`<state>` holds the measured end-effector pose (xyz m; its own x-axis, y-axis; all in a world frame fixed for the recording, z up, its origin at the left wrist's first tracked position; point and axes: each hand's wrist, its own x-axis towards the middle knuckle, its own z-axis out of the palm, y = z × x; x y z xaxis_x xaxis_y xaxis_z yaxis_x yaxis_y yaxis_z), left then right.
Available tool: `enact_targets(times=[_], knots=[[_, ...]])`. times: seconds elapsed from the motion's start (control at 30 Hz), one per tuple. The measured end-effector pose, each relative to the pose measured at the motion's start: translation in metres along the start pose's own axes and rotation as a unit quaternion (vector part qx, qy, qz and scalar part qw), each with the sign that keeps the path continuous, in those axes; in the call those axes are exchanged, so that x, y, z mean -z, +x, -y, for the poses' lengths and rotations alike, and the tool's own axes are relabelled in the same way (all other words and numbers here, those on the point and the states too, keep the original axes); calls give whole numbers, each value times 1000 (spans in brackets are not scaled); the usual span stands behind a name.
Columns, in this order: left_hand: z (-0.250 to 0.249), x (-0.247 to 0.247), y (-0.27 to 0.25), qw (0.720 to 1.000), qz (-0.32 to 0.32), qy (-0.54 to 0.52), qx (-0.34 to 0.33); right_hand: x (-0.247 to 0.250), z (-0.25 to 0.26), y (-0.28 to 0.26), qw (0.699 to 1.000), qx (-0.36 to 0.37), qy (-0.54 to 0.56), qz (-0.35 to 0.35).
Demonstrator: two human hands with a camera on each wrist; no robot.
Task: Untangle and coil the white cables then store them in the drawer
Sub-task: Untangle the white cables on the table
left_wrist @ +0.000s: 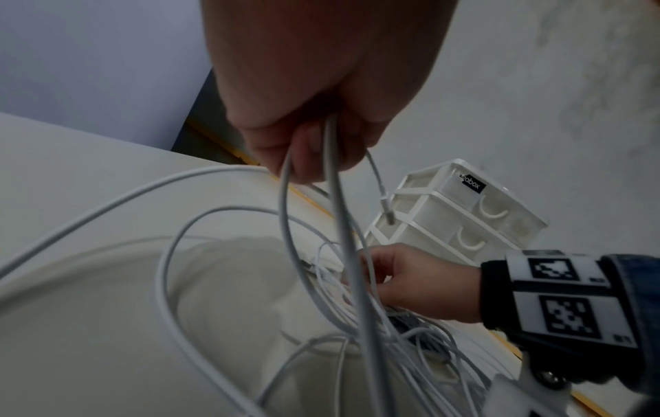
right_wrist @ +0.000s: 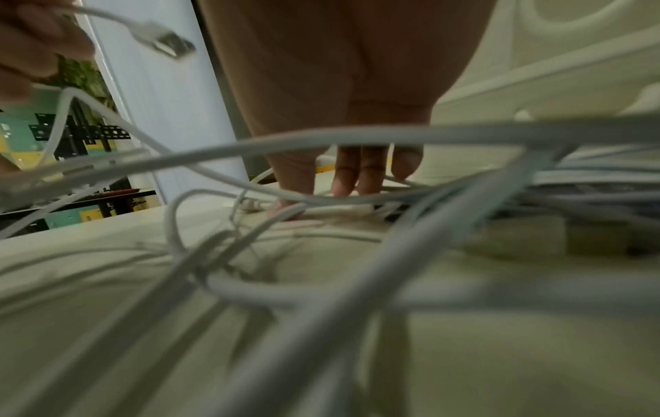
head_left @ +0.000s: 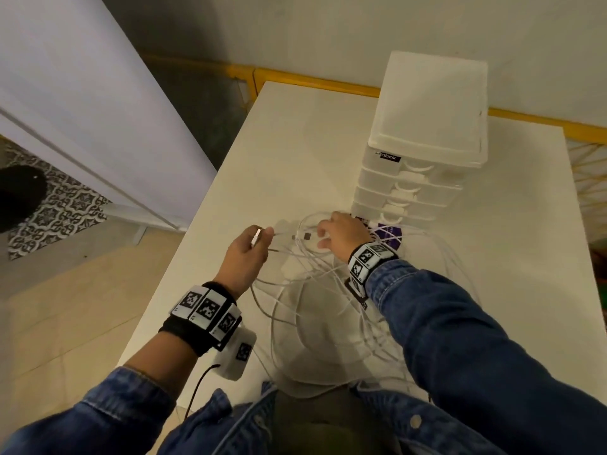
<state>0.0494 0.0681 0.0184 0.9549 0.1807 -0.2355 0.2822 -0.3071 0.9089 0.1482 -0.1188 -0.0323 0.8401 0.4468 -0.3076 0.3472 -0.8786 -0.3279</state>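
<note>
A cable end [head_left: 259, 237] was pinched in the raised left hand [head_left: 244, 254]; the right hand's [head_left: 340, 236] fingertips were pressed, uncurled, into the white cables [head_left: 315, 290] beside the drawer unit [head_left: 423, 139].

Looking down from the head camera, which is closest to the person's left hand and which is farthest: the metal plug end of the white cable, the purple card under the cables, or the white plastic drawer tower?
From the left hand, nearest first:
1. Metal plug end of the white cable, gripped in that hand itself.
2. Purple card, to the right, past the right hand.
3. White plastic drawer tower, behind and to the right on the white table.
</note>
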Motion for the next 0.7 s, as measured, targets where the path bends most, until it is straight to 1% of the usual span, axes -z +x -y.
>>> enact_targets(times=[0.07, 0.13, 0.2, 0.27, 0.33, 0.4, 0.47, 0.53, 0.57, 0.7], knots=[[-3, -1, -1, 1000, 1, -18, -3, 2, -1, -1, 1000, 0, 0, 4], [-6, -3, 0, 999, 9, -31, -14, 9, -6, -7, 998, -15, 60, -6], [-8, -5, 1, 998, 21, -46, -30, 22, -13, -19, 990, -23, 134, -47], [-13, -7, 2, 996, 29, -66, -43, 41, -19, -37, 977, -7, 188, -104], [-19, -11, 2, 996, 29, -64, -51, 61, -24, -55, 959, 9, 236, -159], [-26, -13, 1, 997, 25, -59, -50, 79, -29, -72, 938, 6, 278, -206], [-33, -15, 1, 998, 23, -59, -31, 96, -31, -88, 917, 3, 312, -249], [-42, -17, -2, 998, 26, -55, -14, 110, -32, -106, 900, 13, 324, -293], [-47, -19, -5, 998, 26, -47, -17, 116, -31, -115, 894, 20, 324, -308], [-56, -31, -13, 996, 8, 34, -84, 122, -36, -147, 876, 45, 333, -346]])
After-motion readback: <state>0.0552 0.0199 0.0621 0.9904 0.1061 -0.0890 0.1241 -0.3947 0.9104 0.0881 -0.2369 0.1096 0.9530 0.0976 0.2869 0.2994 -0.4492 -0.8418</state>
